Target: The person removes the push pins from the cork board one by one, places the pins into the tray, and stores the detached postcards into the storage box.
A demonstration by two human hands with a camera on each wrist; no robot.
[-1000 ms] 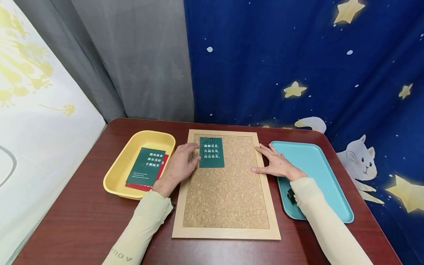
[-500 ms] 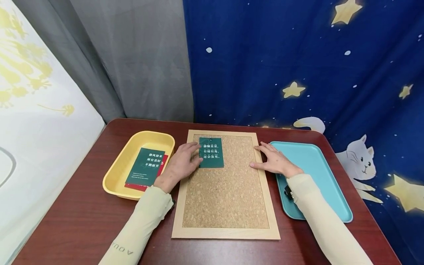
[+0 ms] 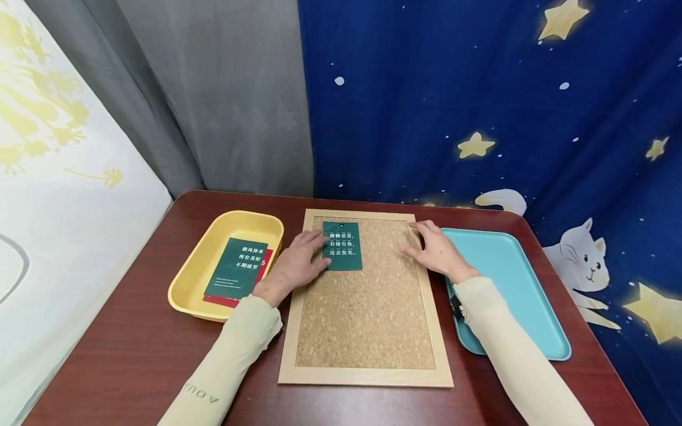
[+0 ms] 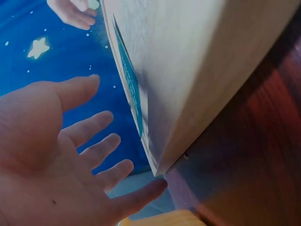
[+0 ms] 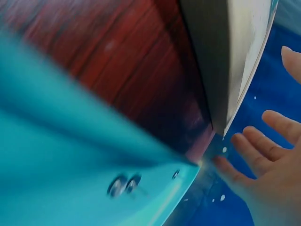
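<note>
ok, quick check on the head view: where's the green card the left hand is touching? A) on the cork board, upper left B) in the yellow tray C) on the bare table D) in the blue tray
A. The green card lies flat on the cork board near its upper left corner, with the left hand resting fingers on its left edge.
</note>
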